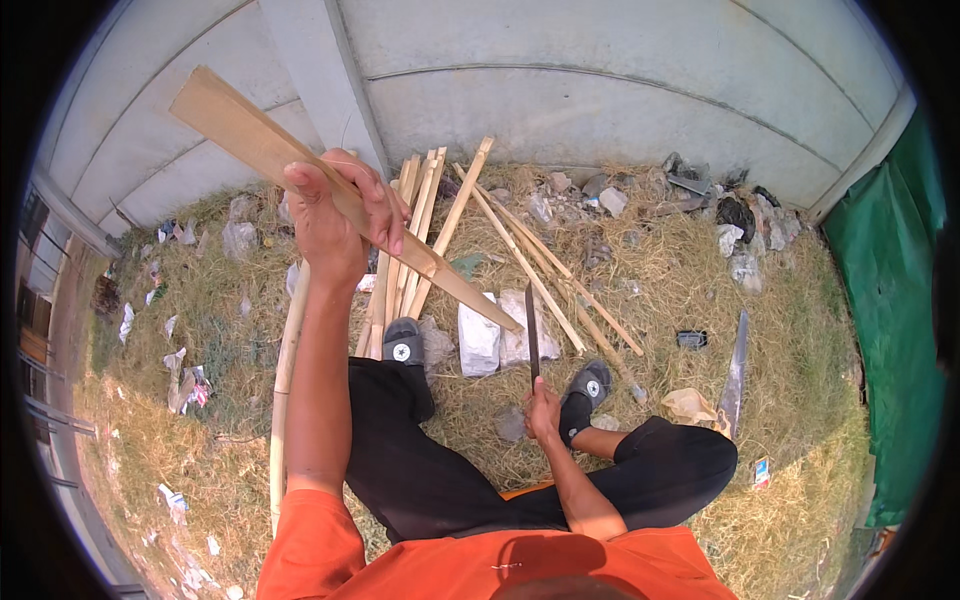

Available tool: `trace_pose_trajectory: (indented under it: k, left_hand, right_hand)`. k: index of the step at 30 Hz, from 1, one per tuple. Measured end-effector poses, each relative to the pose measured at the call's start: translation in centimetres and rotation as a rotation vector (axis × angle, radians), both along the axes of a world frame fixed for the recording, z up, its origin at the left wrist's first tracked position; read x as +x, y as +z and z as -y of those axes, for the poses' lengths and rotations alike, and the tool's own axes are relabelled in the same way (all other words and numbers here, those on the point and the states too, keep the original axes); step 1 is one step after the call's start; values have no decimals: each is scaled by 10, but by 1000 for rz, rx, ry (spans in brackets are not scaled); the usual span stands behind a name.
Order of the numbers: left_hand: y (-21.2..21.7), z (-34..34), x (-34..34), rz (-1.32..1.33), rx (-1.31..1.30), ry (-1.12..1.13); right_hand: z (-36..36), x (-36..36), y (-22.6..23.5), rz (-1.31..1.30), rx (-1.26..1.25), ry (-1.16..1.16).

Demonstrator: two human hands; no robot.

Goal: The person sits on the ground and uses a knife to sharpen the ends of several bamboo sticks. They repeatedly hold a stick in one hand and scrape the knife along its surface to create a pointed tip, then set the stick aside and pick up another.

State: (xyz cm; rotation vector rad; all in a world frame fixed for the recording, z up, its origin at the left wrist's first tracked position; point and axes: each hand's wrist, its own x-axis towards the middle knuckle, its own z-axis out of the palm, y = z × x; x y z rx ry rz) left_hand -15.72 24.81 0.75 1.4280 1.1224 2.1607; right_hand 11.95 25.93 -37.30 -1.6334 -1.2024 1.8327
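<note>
My left hand [335, 215] is raised at the left, fingers and thumb wrapped round a long split bamboo strip [235, 122]. The strip slants from the upper left down to the right, its lower end above two pale blocks [478, 342] on the ground. Low in front of me, my right hand [543, 412] grips a knife with a long, dark blade [532, 335]. Its blade points away from me, close to the strip's lower end but apparently apart from it. The knife's handle is mostly hidden in my fist.
Several split bamboo strips [430, 205] lean near the grey wall [600, 110]; more lie by my right foot. A bamboo pole [284, 390] lies beside my left arm. A long metal blade, perhaps a saw [737, 370], lies right. Rubble and litter dot the dry grass; a green sheet [885, 320] hangs right.
</note>
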Motion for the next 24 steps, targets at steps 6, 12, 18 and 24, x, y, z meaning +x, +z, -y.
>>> trace_pose_trajectory:
  k: [6, 12, 18, 24]
  left_hand:
    - [8, -9, 14, -16, 92, -102]
    - [9, -3, 16, -6, 83, 26]
    - [10, -1, 32, 9, 60, 187]
    - [29, 22, 70, 110, 249, 285]
  right_hand:
    - [-4, 5, -1, 89, -23, 23]
    - [24, 6, -23, 470, 422, 220]
    - [-6, 22, 20, 290, -79, 129]
    - [-10, -3, 184, -559, -225, 171]
